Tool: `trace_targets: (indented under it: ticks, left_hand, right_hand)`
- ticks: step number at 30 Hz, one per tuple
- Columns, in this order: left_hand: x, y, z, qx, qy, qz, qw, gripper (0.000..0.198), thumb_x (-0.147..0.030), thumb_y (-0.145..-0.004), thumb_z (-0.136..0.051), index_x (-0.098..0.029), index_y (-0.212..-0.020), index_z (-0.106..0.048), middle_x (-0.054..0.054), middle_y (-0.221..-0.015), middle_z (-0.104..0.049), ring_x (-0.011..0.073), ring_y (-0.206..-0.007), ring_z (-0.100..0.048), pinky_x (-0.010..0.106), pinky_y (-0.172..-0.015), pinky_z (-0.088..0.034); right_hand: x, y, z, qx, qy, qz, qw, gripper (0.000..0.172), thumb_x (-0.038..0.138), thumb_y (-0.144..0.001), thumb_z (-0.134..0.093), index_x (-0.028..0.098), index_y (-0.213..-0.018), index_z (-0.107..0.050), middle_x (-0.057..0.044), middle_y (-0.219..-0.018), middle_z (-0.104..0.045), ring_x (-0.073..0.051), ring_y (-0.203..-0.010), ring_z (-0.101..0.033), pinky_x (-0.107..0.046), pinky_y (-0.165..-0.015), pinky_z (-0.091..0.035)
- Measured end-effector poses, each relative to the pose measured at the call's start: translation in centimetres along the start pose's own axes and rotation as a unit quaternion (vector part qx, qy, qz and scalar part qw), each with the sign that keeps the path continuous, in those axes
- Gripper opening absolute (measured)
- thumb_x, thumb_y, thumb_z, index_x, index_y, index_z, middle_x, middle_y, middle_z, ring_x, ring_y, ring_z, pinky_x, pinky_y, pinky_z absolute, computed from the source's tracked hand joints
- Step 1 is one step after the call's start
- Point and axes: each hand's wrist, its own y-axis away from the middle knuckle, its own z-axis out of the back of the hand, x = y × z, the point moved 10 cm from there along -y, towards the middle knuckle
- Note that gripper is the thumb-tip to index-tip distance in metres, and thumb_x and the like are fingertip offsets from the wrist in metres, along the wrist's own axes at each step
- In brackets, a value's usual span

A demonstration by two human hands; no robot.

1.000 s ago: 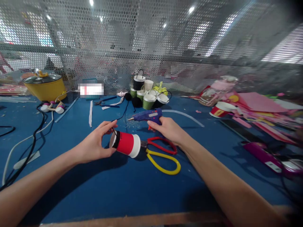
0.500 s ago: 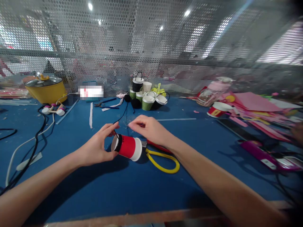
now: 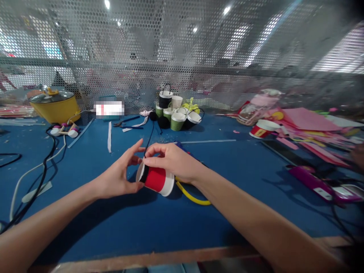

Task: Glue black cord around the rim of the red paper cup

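Observation:
A red and white paper cup lies on its side just over the table, its rim end toward the left with a black band round it. My left hand grips that rim end, thumb below and fingers above. From above, my right hand pinches at the black band, where black yarn runs up and back to a dark ball of yarn. Whether the fingertips hold the yarn or the cup's edge is hard to make out. Partly hidden under my right wrist is a yellow loop of a tool.
Several small green, black and white cups with handles stand at the back. A yellow pot and cables are at left. Pliers lie behind. At right are another red and white cup, pink paper and a purple device.
My right hand has moved left and down from beside the cup onto its black-banded rim, its fingers closing there. The cup has shifted slightly right in my left hand.

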Motion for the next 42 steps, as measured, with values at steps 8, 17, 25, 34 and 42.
trace_targets:
  ticks: [8,17,25,34,42]
  left_hand:
    - [0.4,-0.2,-0.1,0.004,0.038,0.026,0.999,0.083,-0.014,-0.064,-0.066,-0.026,-0.137,-0.027,0.007,-0.113,-0.051,0.023,-0.112,-0.051,0.047,-0.105,-0.033]
    - [-0.8,0.1,-1.1,0.033,0.036,0.005,0.999,0.08,-0.013,-0.066,-0.065,-0.018,-0.136,-0.026,0.008,-0.113,-0.051,0.0231,-0.112,-0.049,0.043,-0.106,-0.031]
    - [-1.7,0.3,-1.2,0.04,0.015,-0.042,0.998,0.079,-0.01,-0.068,-0.064,-0.025,-0.136,-0.026,0.005,-0.115,-0.05,0.0208,-0.114,-0.047,0.04,-0.107,-0.03]
    - [-1.7,0.6,-0.9,0.033,-0.023,-0.058,0.997,0.078,-0.009,-0.069,-0.064,-0.031,-0.136,-0.029,0.005,-0.122,-0.048,0.0222,-0.118,-0.045,0.039,-0.106,-0.033]
    - [-0.9,0.0,-0.5,0.041,0.024,-0.044,0.998,0.079,-0.02,-0.066,-0.075,-0.026,-0.134,-0.034,0.008,-0.128,-0.048,0.025,-0.122,-0.043,0.041,-0.107,-0.03]
  right_hand:
    - [-0.5,0.8,1.7,-0.028,-0.019,0.028,0.999,0.016,0.028,-0.068,-0.066,0.017,-0.071,-0.055,0.005,-0.065,-0.052,-0.008,-0.058,-0.047,-0.022,-0.053,-0.037]
    - [-1.4,0.3,1.4,-0.021,0.007,0.042,0.999,0.018,0.032,-0.07,-0.064,0.017,-0.072,-0.054,0.003,-0.066,-0.053,-0.01,-0.059,-0.046,-0.024,-0.055,-0.037]
    - [-1.9,0.2,0.8,0.0,0.01,0.025,1.0,0.017,0.031,-0.075,-0.059,0.018,-0.071,-0.049,0.004,-0.066,-0.049,-0.01,-0.059,-0.044,-0.024,-0.054,-0.035]
    - [-0.7,0.6,0.3,0.013,0.154,0.088,0.984,0.01,0.025,-0.086,-0.046,0.018,-0.08,-0.047,0.002,-0.073,-0.048,-0.012,-0.067,-0.044,-0.028,-0.062,-0.036]
    - [-2.6,0.3,1.0,-0.018,0.079,0.008,0.997,0.011,0.027,-0.089,-0.041,0.02,-0.079,-0.04,0.005,-0.066,-0.045,-0.011,-0.057,-0.043,-0.025,-0.053,-0.034]
